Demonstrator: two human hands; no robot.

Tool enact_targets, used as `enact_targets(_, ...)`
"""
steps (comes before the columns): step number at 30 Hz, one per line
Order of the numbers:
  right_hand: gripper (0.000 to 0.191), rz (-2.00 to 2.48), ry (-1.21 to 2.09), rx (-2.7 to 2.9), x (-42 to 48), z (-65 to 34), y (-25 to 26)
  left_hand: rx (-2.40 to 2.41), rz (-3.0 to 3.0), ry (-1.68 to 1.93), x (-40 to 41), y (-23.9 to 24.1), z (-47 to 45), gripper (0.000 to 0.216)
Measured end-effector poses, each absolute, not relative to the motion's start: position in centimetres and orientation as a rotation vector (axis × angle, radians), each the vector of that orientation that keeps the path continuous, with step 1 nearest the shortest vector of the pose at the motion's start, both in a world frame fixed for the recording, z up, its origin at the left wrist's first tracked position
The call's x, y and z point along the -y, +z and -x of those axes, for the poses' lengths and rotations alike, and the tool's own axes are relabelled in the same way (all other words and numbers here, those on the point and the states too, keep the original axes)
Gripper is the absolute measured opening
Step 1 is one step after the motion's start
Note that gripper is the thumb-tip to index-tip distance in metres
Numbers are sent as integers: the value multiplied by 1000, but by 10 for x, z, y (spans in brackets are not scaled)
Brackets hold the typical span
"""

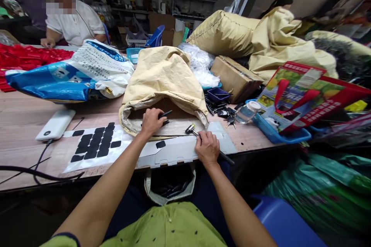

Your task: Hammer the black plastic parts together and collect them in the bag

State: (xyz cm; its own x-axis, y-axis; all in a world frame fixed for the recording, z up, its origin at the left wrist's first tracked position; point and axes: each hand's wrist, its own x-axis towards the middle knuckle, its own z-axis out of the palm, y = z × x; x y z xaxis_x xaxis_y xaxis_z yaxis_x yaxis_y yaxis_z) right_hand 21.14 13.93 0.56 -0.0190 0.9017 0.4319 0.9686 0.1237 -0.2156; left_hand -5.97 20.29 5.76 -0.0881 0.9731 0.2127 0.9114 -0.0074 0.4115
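Observation:
At the mouth of a cream cloth sack (pixel 162 71), my left hand (pixel 153 122) is closed on slim black pieces (pixel 166 114); their exact kind is too small to make out. My right hand (pixel 207 147) grips a small hammer (pixel 190 128) by its shaft, with the metal head pointing away from me and the black handle end sticking out below the hand. Both hands are over a grey-white board (pixel 182 154) along the table's front edge. Left of them lies a white sheet with black rounded stickers (pixel 98 141). An open bag (pixel 170 191) with dark pieces inside sits at my lap.
A white power bank (pixel 55 125) with a cable lies at left, near a blue and white sack (pixel 75 73). Keys (pixel 231 120), a clear jar (pixel 247 112), a cardboard box (pixel 234 79) and a blue basket (pixel 275 133) stand right. A person (pixel 77 23) sits across the table.

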Motion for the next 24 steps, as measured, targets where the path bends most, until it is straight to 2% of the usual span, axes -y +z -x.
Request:
enact_targets(2, 22, 1799, -188, 1948, -139, -212, 5, -1856, -2120, 833, -176, 52, 51, 21)
enact_targets(5, 23, 1787, -184, 1953, -139, -212, 4, -1625, -2150, 826, -142, 35, 38, 18)
enact_targets(10, 22, 1785, -123, 1979, -141, -214, 11, -1625, -2099, 827, -124, 11, 30, 21)
enact_targets(20, 32, 1458, 404, 1850, -108, -201, 35, -1638, -2064, 805, -128, 12, 31, 22)
enact_targets(24, 34, 1391, 466, 1870, -98, -188, 44, -1664, -2006, 779, -130, 12, 30, 23)
